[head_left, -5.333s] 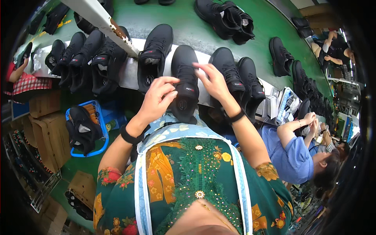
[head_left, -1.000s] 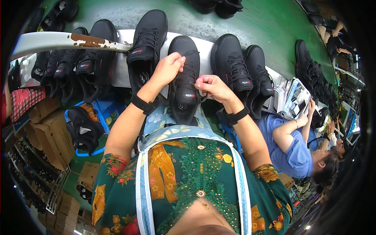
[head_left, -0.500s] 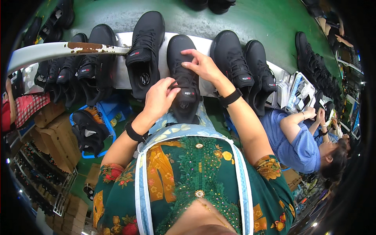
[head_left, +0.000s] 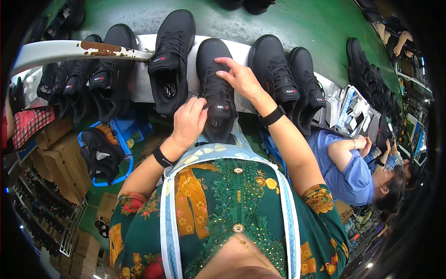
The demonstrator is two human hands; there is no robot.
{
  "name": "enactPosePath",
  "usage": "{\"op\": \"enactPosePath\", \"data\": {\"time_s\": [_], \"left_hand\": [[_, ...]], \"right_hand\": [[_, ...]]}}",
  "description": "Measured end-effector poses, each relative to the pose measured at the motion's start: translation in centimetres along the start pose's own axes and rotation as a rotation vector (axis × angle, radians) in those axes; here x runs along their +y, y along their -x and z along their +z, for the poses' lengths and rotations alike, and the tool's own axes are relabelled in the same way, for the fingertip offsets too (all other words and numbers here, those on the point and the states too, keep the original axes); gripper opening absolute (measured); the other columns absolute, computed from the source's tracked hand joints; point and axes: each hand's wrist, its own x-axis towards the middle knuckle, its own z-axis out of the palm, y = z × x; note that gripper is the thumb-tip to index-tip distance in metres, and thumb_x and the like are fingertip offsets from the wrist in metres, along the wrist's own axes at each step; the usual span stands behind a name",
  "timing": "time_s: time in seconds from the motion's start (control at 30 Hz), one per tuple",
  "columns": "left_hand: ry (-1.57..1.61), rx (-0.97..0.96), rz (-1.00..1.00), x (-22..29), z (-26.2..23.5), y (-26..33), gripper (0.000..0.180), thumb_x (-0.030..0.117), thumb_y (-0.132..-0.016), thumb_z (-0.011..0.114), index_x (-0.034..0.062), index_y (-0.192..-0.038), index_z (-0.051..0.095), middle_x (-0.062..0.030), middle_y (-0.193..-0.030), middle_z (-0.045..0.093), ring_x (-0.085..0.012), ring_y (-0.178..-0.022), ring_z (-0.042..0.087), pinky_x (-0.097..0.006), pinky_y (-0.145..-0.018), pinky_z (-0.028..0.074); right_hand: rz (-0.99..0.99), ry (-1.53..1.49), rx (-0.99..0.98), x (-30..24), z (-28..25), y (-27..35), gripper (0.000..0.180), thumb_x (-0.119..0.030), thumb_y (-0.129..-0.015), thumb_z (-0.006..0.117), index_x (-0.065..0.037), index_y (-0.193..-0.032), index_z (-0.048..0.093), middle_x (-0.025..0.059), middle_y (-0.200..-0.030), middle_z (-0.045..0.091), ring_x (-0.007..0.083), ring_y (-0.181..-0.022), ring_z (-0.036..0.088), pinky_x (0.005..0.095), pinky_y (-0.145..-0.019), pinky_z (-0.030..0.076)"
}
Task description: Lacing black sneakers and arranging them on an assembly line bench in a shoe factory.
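A black lace-up sneaker (head_left: 214, 53) stands in front of me, toe pointing away and collar toward my apron. My right hand (head_left: 244, 81) rests over its laces from the right, thumb and index finger spread apart on the upper. Beside the tongue, on the left, is my left hand (head_left: 188, 122) with its fingers curled together. Whatever its fingertips pinch, if anything, is too small to make out. Another black sneaker (head_left: 175, 35) stands just left of this one, its opening facing me. To the right are two more, a nearer black sneaker (head_left: 269, 58) and a farther one (head_left: 302, 69).
A white metal bar (head_left: 51, 53) with chipped paint crosses the left side above several black shoes. Below it stands a blue crate (head_left: 127, 156) holding shoes. At right, a white tray (head_left: 360, 111) holds papers, near a co-worker in a blue shirt (head_left: 348, 179). The bench is green (head_left: 297, 23).
My left hand has drawn slightly left and down from the tongue, its fingers curling tighter. The right hand stays on the shoe. The co-worker's hands at right have shifted.
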Motion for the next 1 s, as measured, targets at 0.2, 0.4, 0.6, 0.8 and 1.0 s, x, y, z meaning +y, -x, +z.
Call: {"op": "enactPosePath", "data": {"time_s": [0.2,0.4,0.6,0.8,1.0], "left_hand": [[1.070,0.017,-0.624,-0.3,-4.7,3.3,0.031,0.024,-0.094,0.043,0.0011,-0.074,0.053,-0.0010,-0.072,0.052,-0.0084,-0.064,0.047,-0.023,-0.058,0.039],[0.324,-0.446,-0.412,-3.0,-2.5,5.3,0.038,0.027,-0.093,0.043,0.0001,-0.068,0.053,-0.0044,-0.067,0.052,-0.0135,-0.063,0.050,-0.028,-0.060,0.041],[0.724,-0.200,-0.223,2.4,-5.5,-0.3,0.028,0.021,-0.093,0.044,-0.0013,-0.102,0.059,-0.0037,-0.095,0.058,-0.0119,-0.087,0.052,-0.026,-0.078,0.040],[0.495,-0.554,0.156,8.0,-6.1,-4.9,0.016,0.009,-0.089,0.042,-0.0033,-0.089,0.052,-0.0051,-0.082,0.050,-0.0141,-0.084,0.052,-0.026,-0.076,0.041],[1.090,-0.495,-0.117,5.5,-4.7,-6.3,0.030,0.028,-0.097,0.035,0.0060,-0.078,0.043,0.0000,-0.073,0.040,-0.0105,-0.073,0.039,-0.026,-0.070,0.035]], "right_hand": [[-0.191,0.133,0.258,1.8,-0.2,8.5,0.022,-0.023,-0.082,0.059,-0.004,-0.095,0.060,0.0159,-0.077,0.060,0.0299,-0.069,0.059,0.0376,-0.063,0.047],[0.094,0.502,0.013,4.9,1.6,18.4,0.023,-0.023,-0.082,0.056,-0.004,-0.071,0.052,0.0163,-0.070,0.059,0.0342,-0.069,0.059,0.0438,-0.060,0.047],[0.033,-0.554,-0.128,-3.4,-5.2,14.5,0.021,-0.020,-0.092,0.047,-0.006,-0.100,0.061,-0.0058,-0.080,0.058,0.0029,-0.060,0.045,0.0197,-0.050,0.038],[-0.410,-1.205,-0.248,-8.4,-6.5,9.6,0.050,-0.022,-0.091,0.050,-0.002,-0.133,0.034,0.0114,-0.102,0.055,0.0128,-0.079,0.053,0.0274,-0.070,0.046],[-0.515,-0.213,-0.145,-6.4,4.8,9.7,0.032,-0.030,-0.090,0.049,0.002,-0.090,0.049,0.0077,-0.087,0.055,0.0174,-0.078,0.050,0.0312,-0.072,0.042]]}}
